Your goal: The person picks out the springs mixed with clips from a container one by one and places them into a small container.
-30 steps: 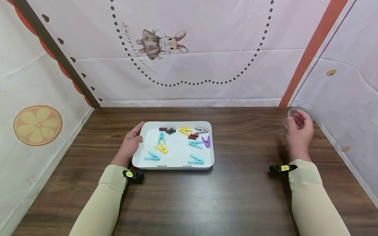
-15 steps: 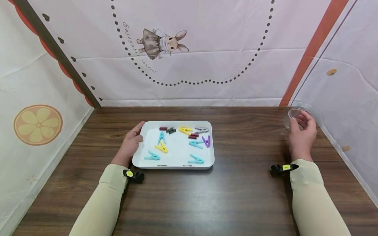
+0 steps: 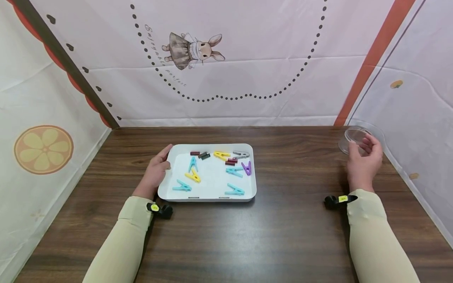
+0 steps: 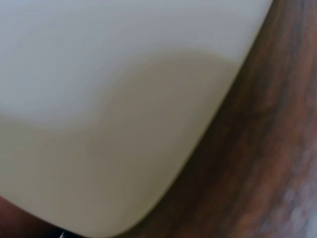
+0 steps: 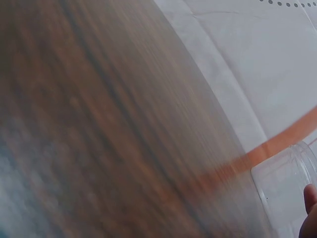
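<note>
In the head view, my left hand (image 3: 154, 173) grips the left rim of a white tray (image 3: 209, 198), thumb at the edge. Inside lie several light blue, yellow, grey and purple clothespins (image 3: 182, 185), with small ridged dark red (image 3: 195, 153) and black pieces (image 3: 204, 156). In the left wrist view the tray (image 4: 124, 139) is blurred. My right hand (image 3: 365, 163) is beside a clear plastic jar (image 3: 348, 145) in the far right corner, its fingers apart and loosely bent. The jar (image 5: 280, 183) shows at the right wrist view's lower right, a digit (image 5: 310, 198) overlapping its rim.
Beneath everything is a dark brown wooden table (image 3: 283, 228). A white printed cloth (image 3: 247, 78) hangs along its back, left and right sides, and the jar stands close to the right one. Both wrists wear black camera mounts.
My right hand has shifted slightly right and its fingers have loosened from the jar's rim. The jar stays in about the same place. My left hand and the tray hold still.
</note>
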`<state>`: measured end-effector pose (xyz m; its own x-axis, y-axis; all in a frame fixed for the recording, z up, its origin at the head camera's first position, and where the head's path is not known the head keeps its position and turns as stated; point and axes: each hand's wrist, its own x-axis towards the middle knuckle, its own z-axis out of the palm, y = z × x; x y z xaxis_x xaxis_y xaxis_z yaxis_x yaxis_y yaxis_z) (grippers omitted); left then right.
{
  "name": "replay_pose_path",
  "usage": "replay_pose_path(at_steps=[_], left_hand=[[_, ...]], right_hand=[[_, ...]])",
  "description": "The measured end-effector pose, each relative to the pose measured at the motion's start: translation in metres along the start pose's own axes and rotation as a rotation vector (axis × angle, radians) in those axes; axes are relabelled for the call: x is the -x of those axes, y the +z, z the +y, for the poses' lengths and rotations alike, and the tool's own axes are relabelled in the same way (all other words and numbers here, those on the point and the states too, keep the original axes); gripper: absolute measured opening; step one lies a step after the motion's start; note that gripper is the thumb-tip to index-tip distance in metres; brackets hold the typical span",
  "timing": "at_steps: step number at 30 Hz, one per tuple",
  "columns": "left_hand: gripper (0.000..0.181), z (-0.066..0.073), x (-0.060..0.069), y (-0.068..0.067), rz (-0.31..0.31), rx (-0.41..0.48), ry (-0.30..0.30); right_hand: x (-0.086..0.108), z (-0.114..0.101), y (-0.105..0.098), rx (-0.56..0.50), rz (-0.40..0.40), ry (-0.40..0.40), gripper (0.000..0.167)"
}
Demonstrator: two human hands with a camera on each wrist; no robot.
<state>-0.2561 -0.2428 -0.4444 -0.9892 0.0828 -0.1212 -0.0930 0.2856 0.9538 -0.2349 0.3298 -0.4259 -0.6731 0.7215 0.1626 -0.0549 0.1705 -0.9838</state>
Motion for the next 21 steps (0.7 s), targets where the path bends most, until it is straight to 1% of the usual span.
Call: replay_pose_path(at_steps=[6,8,15,21], left_hand=[[0.070,0.0003,0.0000,0.0000,0.005,-0.017,-0.011],[0.070,0.0002,0.0002,0.0003,0.006,-0.017,-0.012],[0.070,-0.0005,0.0006,0.0004,0.007,-0.011,-0.022],[0.069,-0.0006,-0.0006,0.0000,0.011,-0.024,-0.032]], right_hand=[[-0.0026,0.0023,-0.0009,-0.027,0.055,-0.021,0.044],[-0.0044,0.0040,-0.0012,-0.020,0.075,-0.031,0.044],[-0.0079,0.0074,-0.0046,0.062,0.121,-0.043,0.044],[-0.0082,0.0086,-0.0075,0.090,0.128,-0.032,0.046]])
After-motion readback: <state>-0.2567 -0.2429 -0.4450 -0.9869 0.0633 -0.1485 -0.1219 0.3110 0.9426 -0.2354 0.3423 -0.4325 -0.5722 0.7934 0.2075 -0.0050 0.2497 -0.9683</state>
